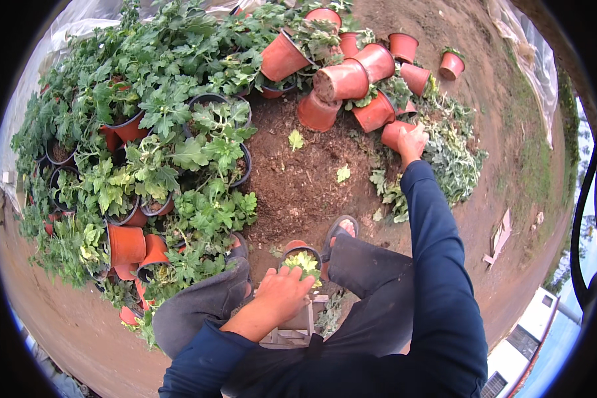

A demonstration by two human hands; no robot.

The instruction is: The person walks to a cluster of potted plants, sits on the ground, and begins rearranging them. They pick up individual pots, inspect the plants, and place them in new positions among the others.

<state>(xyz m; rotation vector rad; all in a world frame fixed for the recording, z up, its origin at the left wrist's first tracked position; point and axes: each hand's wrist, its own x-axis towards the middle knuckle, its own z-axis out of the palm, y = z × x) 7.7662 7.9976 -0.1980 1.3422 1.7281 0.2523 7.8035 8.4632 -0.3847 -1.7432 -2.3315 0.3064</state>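
Note:
My right hand point(413, 142) is stretched out to the right, its fingers on a small red plastic plant pot point(394, 135) lying tilted beside a heap of wilted leafy plants point(455, 149). Whether its fingers grip the pot wall or just rest on it is hard to see. Between my feet stands a pot point(295, 246) with a yellow-green leafy plant point(302, 261). Over its near side is my left hand point(284, 293), fingers bent at the leaves; their tips are partly hidden, so a hold cannot be made out. More red pots point(342, 80) lie tipped over above my right hand.
Dense green potted plants point(179, 54) fill the left side, with tilted orange pots point(126, 245) at their near edge. Loose leaves point(295, 140) lie on the brown soil point(288, 189) ahead. A low wooden stool point(293, 336) is under me. Plastic sheeting point(532, 64) borders the upper right.

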